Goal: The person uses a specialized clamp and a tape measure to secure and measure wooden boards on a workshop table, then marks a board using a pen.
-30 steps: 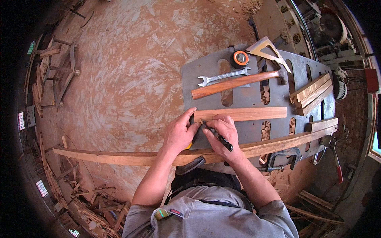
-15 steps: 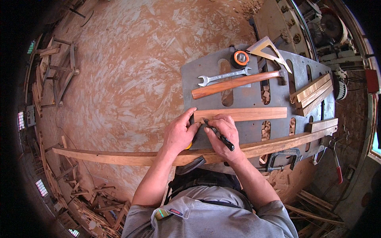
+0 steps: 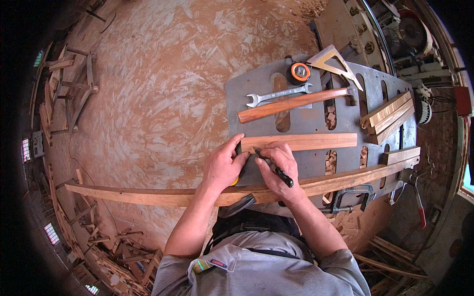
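A reddish wooden strip (image 3: 311,142) lies flat across the grey metal table. At its left end my left hand (image 3: 222,163) is closed, thumb and forefinger on a dark tool with a yellow part (image 3: 235,181); the palm hides most of that tool, so its kind does not show. My right hand (image 3: 279,165) grips a black pen (image 3: 277,172), its tip touching or just over the strip close to my left thumb. Between my forearms and the table edge runs a long wooden beam (image 3: 148,196).
Beyond the strip lie a hammer (image 3: 291,105), an open-ended wrench (image 3: 276,95), an orange-black tape measure (image 3: 299,72) and a triangular square (image 3: 335,64). Stacked wood blocks (image 3: 387,118) sit at right. A C-clamp (image 3: 353,197) and red-handled clamp (image 3: 420,212) hang along the near edge.
My right hand and the pen have shifted very slightly. My left hand, the strip and the other tools stay in place.
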`<state>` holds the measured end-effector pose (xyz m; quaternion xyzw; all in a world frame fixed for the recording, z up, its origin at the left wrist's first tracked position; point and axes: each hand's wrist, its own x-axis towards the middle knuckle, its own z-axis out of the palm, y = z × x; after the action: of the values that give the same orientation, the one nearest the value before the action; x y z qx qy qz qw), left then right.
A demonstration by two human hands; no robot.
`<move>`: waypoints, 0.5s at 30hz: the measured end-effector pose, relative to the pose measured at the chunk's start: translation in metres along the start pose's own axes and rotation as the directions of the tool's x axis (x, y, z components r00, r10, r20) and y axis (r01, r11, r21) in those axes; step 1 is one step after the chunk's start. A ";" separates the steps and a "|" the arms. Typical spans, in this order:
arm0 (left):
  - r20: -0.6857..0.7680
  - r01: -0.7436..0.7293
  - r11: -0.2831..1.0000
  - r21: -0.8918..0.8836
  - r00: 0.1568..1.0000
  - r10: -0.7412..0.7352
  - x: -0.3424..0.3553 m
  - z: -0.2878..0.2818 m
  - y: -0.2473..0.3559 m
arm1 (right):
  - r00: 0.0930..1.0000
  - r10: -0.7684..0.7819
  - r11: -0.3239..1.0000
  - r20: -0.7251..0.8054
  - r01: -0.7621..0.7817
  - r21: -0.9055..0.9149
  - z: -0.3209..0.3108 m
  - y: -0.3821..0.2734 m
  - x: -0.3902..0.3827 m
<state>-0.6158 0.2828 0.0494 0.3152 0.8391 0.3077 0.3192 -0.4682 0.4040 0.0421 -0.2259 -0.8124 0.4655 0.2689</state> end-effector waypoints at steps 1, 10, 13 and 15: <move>0.005 0.001 1.000 -0.001 1.000 -0.001 0.000 0.000 0.000 | 1.000 -0.001 1.000 -0.001 0.001 0.000 0.000 0.000 0.000; 0.000 0.004 1.000 0.012 1.000 -0.004 0.000 -0.001 0.002 | 1.000 0.008 1.000 -0.009 -0.008 0.009 -0.001 -0.002 0.001; -0.002 0.001 1.000 0.011 1.000 -0.001 0.000 -0.001 0.002 | 1.000 0.004 1.000 -0.007 -0.004 0.006 -0.002 -0.003 0.002; -0.010 -0.010 1.000 0.009 1.000 0.010 0.000 0.000 0.000 | 1.000 0.007 1.000 -0.009 -0.007 0.004 -0.001 -0.002 0.002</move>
<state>-0.6156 0.2825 0.0491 0.3194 0.8403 0.3074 0.3121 -0.4694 0.4046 0.0449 -0.2304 -0.8093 0.4672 0.2715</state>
